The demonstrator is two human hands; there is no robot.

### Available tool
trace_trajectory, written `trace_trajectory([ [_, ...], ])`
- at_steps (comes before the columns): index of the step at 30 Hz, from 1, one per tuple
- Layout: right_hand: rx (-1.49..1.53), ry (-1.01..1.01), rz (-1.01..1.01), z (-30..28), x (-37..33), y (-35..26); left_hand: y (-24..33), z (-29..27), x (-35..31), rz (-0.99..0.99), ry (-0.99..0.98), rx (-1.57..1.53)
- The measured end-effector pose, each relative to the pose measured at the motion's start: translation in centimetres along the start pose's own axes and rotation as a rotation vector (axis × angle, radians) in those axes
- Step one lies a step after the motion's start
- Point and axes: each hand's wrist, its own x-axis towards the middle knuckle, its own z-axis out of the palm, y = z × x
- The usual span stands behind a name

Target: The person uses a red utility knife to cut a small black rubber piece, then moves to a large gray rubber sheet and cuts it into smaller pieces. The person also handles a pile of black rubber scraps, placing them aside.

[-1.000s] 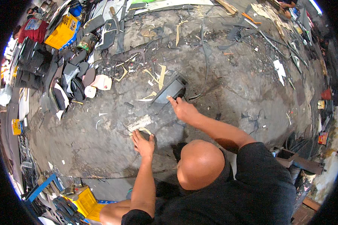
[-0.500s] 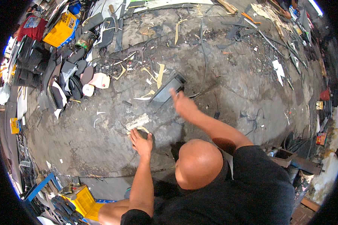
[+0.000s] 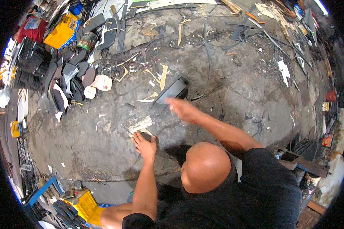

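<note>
My left hand (image 3: 144,147) rests low over the grey floor, fingers and thumb apart, holding a curved cream strip (image 3: 143,131) at its two ends. Just beyond that strip lies a pale, whitish patch (image 3: 140,124). My right hand (image 3: 184,110) hovers at the near edge of a dark, shallow rectangular tray (image 3: 171,89) set at a slant. Its foremost finger reaches to the tray's near end; the others are curled and slightly blurred, so whether they hold anything is not visible.
Cream offcuts (image 3: 163,76) lie beside the tray. Shoe soles and scraps (image 3: 88,76) are heaped at far left, near a yellow box (image 3: 63,30). A yellow crate (image 3: 86,206) stands at lower left. Toward the right are a white scrap (image 3: 283,72) and an open metal box (image 3: 290,159).
My right hand has moved left and nearer, from over the tray to its near edge. My left hand has stayed almost still on the cream strip.
</note>
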Motion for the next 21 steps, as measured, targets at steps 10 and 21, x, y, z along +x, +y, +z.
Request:
trace_trajectory([
  [10, 0.565, 0.014, 0.205, 2.1, 0.0, 2.1, -0.1, -0.3, -0.1, 0.012, -0.004, -0.002],
  [21, 0.394, -0.025, 0.156, 2.3, 0.6, 4.1, 0.2, -0.5, -0.7, -0.001, -0.006, -0.022],
])
